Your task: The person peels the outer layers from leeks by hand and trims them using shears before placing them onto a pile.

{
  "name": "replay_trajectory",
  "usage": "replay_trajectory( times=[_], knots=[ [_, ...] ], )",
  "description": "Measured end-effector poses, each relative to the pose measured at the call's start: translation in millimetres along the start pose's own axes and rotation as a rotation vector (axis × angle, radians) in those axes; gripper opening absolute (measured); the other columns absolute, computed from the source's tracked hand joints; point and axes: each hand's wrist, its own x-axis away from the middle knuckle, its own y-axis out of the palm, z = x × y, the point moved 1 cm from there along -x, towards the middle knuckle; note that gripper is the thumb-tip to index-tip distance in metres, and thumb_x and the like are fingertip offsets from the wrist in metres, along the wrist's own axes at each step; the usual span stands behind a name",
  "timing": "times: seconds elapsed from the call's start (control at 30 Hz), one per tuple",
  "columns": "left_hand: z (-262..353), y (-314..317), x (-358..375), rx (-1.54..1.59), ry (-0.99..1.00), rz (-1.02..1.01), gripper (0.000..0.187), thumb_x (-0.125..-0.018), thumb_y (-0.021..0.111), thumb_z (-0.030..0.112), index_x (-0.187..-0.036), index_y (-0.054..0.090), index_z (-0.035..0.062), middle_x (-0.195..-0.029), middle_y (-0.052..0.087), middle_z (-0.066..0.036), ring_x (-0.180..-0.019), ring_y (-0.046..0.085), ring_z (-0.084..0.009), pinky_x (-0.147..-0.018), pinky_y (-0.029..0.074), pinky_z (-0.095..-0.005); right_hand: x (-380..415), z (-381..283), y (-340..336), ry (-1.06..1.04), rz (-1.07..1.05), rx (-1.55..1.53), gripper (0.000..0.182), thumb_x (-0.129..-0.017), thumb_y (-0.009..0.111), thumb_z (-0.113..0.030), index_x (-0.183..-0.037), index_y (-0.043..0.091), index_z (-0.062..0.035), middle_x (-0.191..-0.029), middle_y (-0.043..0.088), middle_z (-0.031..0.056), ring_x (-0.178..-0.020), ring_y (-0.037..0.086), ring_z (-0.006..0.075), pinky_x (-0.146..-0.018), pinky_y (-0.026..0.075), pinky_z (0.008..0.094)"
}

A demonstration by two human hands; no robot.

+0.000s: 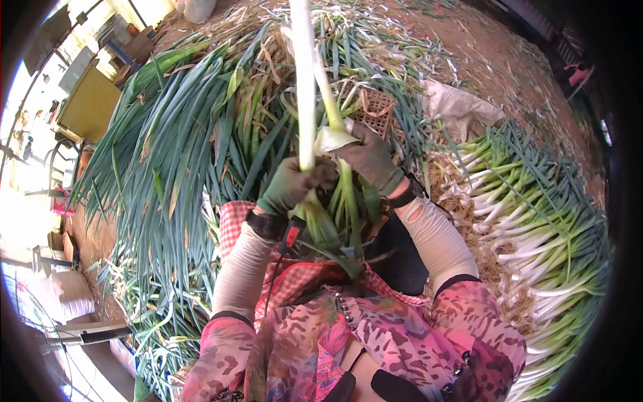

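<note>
Presently, item in hand: one green onion stalk (305, 87), long white shank pointing up and away, green leaves trailing down toward the lap.

Left hand (289, 185): gloved, clenched around the stalk low on the white shank, just above where the leaves begin.

Right hand (370, 159): gloved, fingers closed on a pale strip of outer skin (333, 137) that stands away from the shank, touching the stalk just beside the left hand.

Stock, untrimmed: large heap of green onions (181, 134) with dry yellowed leaves, spread ahead and to the left on the dirt floor (495, 60); a brown plastic crate (376, 110) shows partly under it.

Stock, cleaned: stacked pile of stalks with bright white shanks (536, 201) to the right, lying on straw-like peelings.

Progress, judged from the two piles: a fair share looks finished, yet the untrimmed heap appears the larger, so most of the work seems left. The held stalk looks partly peeled, the loose skin not yet off.

Other: checked apron (295, 278) over the lap.
</note>
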Motion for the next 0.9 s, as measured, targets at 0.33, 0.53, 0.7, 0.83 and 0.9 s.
replay_trajectory(
  times=[0.33,0.53,0.7,0.83,0.9],
  knots=[
    [119.8,0.8,-24.0,-0.266,0.283,-0.138,0.056,-0.087,0.066,0.022,-0.134,0.050,-0.0038,-0.118,0.064,-0.009,-0.098,0.060,-0.0138,-0.089,0.050,-0.0266,7.2,13.6,6.4,-0.060,-0.515,0.195,0.033,-0.090,0.069,-0.013,-0.121,0.063,-0.0031,-0.109,0.068,0.0017,-0.099,0.060,0.0076,-0.090,0.048,0.0274],
    [110.9,-13.6,-14.8,-0.173,0.241,-0.316,0.067,-0.091,0.056,0.040,-0.136,0.045,-0.0089,-0.132,0.056,-0.023,-0.118,0.059,-0.0330,-0.099,0.050,-0.0382,3.8,12.4,-9.1,-0.024,-0.530,0.132,0.031,-0.088,0.068,-0.007,-0.118,0.063,-0.0022,-0.110,0.069,0.0039,-0.099,0.063,0.0101,-0.090,0.051,0.0272],
    [90.4,-8.0,-5.1,0.175,0.208,0.017,0.042,-0.081,0.069,0.023,-0.114,0.059,-0.0020,-0.096,0.065,-0.009,-0.085,0.061,-0.0150,-0.071,0.051,-0.0263,1.0,8.9,-11.5,0.144,-0.547,-0.477,0.023,-0.097,0.056,-0.013,-0.115,0.065,-0.0018,-0.105,0.070,0.0062,-0.093,0.065,0.0110,-0.084,0.052,0.0275],
    [97.6,-1.5,-5.4,0.175,0.275,-0.010,0.042,-0.082,0.067,0.016,-0.120,0.060,-0.0017,-0.094,0.065,-0.006,-0.079,0.059,-0.0123,-0.069,0.047,-0.0245,-3.4,4.8,-15.7,0.152,-0.517,-0.365,0.027,-0.095,0.061,-0.019,-0.117,0.064,-0.0030,-0.104,0.070,0.0045,-0.092,0.064,0.0100,-0.085,0.051,0.0270],
    [108.3,10.1,-2.2,0.161,0.255,0.054,0.036,-0.083,0.067,0.015,-0.116,0.065,0.0002,-0.093,0.064,-0.004,-0.080,0.058,-0.0102,-0.068,0.046,-0.0250,-3.5,12.4,-16.0,0.100,-0.528,-0.264,0.029,-0.093,0.065,-0.017,-0.118,0.065,-0.0029,-0.104,0.069,0.0038,-0.092,0.063,0.0088,-0.085,0.050,0.0261]
  ],
)
